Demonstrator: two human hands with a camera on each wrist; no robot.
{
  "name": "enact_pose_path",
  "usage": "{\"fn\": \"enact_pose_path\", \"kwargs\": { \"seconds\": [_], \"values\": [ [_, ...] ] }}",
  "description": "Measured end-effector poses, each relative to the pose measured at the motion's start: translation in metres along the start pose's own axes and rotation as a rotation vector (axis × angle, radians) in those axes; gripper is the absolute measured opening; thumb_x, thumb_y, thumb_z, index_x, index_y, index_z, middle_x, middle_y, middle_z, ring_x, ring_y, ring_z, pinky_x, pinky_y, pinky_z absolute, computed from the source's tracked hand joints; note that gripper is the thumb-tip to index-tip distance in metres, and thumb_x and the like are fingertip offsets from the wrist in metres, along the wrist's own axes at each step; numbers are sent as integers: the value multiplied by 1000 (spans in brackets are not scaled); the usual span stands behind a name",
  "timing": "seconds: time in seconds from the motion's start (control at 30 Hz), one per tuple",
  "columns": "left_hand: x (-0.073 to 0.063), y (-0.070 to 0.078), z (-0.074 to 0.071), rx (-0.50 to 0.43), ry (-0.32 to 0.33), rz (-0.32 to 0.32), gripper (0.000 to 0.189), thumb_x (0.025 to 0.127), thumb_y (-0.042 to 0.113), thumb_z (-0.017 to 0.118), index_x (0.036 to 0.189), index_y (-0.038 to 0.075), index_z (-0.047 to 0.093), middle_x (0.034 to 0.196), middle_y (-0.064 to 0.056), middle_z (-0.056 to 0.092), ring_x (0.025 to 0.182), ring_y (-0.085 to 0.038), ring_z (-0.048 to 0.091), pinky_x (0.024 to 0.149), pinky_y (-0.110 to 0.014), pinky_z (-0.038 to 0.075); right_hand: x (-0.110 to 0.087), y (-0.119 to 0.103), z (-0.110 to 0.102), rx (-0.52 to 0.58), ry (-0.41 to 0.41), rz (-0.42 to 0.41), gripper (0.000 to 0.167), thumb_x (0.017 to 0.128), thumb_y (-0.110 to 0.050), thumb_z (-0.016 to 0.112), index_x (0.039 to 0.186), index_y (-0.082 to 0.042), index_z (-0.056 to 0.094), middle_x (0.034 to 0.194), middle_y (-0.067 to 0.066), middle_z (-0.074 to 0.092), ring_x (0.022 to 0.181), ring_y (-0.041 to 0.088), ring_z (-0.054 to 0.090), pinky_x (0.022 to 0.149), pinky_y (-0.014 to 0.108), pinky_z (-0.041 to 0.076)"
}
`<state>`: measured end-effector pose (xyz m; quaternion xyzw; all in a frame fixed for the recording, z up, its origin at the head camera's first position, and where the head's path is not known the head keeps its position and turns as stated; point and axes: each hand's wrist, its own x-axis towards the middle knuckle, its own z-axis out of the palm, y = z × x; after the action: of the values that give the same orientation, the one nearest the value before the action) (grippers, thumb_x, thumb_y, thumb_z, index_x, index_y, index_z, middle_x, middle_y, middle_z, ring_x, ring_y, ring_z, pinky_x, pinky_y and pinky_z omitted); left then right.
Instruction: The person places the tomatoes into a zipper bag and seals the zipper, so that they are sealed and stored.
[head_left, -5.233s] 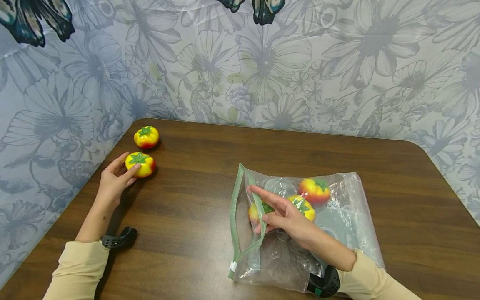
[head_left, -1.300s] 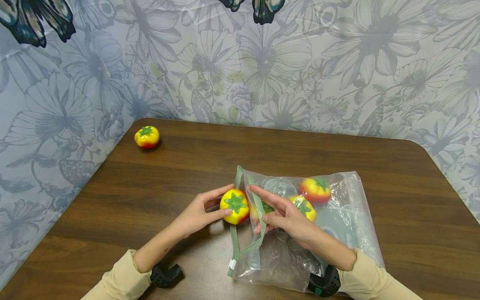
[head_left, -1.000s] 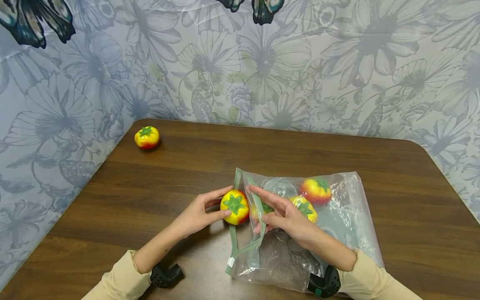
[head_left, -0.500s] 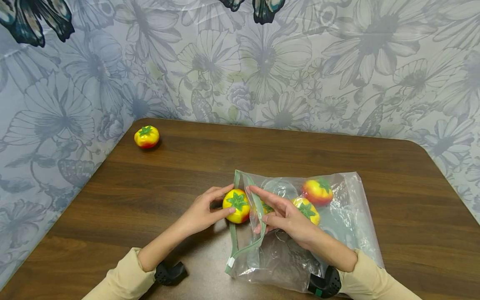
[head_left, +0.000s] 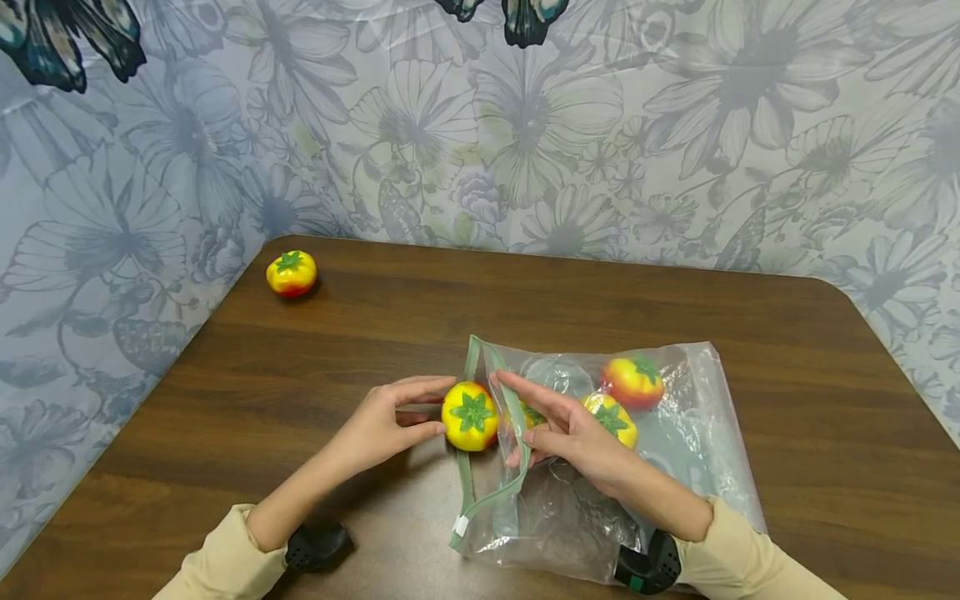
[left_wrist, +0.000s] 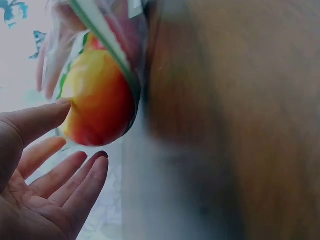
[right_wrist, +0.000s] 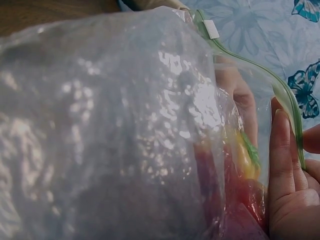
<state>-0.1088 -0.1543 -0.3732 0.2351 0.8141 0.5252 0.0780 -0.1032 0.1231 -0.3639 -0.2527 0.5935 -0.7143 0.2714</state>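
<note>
A yellow-red toy fruit with a green star-shaped leafy top [head_left: 471, 417] lies at the mouth of a clear zip bag [head_left: 712, 442], over its green rim. My left hand [head_left: 393, 423] is just left of it, fingers extended and not wrapped round it. In the left wrist view the thumb overlaps the fruit's edge, with the other fingers [left_wrist: 82, 182] spread below. My right hand [head_left: 573, 425] pinches the bag's upper rim, which passes between thumb and fingers [right_wrist: 281, 150] in the right wrist view. Inside the bag are similar toy fruits [head_left: 632, 383], one partly hidden behind my right hand.
Another toy fruit [head_left: 292, 273] stands near the table's far left corner. The bag lies flat on the brown wooden table [head_left: 360, 325], its white slider [head_left: 461, 526] at the near end of the mouth. A flower-patterned wall covering [head_left: 465, 125] rises behind the table edge.
My left hand brought the toy fruit from the table's left side to the bag mouth. Within the last half second its fingers have drawn back leftward off the fruit. My right hand stays put.
</note>
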Motion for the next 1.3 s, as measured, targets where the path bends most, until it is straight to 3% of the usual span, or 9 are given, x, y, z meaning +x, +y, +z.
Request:
{"fn": "enact_pose_path", "kwargs": {
  "seconds": [0.27, 0.57, 0.83, 1.1, 1.3],
  "values": [
    [5, 5, 7, 41, 13, 5, 49, 80, 5, 74, 126, 1, 58, 123, -12, 58, 102, -25, 61, 74, -27, 52, 0, 1, -1, 3, -1, -3, 61, 92, 4, 50, 148, -11, 29, 153, 4, 20, 77, 27, 66, 68, 31, 53],
    [10, 7, 18, 81, 46, 12, 48, 80, 7, 74, 125, 6, 60, 123, -9, 58, 100, -24, 61, 71, -25, 53, 0, -1, -2, -2, -7, -5, 62, 92, 4, 50, 148, -13, 29, 153, 4, 21, 78, 30, 66, 67, 31, 52],
    [15, 9, 29, 42, 34, 6, 48, 80, 9, 75, 125, 5, 60, 121, -7, 60, 99, -22, 62, 72, -26, 53, 0, -2, -3, 15, -25, -20, 62, 92, 4, 49, 148, -12, 28, 151, 6, 24, 81, 32, 65, 68, 33, 53],
    [19, 11, 38, 77, 10, 4, 43, 81, 9, 74, 121, 2, 62, 108, -6, 66, 92, -16, 64, 69, -22, 52, 0, -2, -4, 19, -31, -4, 63, 93, 3, 48, 149, -13, 26, 154, 4, 16, 78, 26, 66, 68, 31, 52],
    [21, 11, 44, 82, 18, 23, 40, 81, 10, 74, 118, 0, 64, 103, -8, 68, 89, -19, 65, 67, -22, 53, 0, -2, -5, 49, -51, -24, 63, 92, 5, 47, 149, -11, 25, 153, 6, 17, 79, 28, 66, 68, 32, 53]
  ]
}}
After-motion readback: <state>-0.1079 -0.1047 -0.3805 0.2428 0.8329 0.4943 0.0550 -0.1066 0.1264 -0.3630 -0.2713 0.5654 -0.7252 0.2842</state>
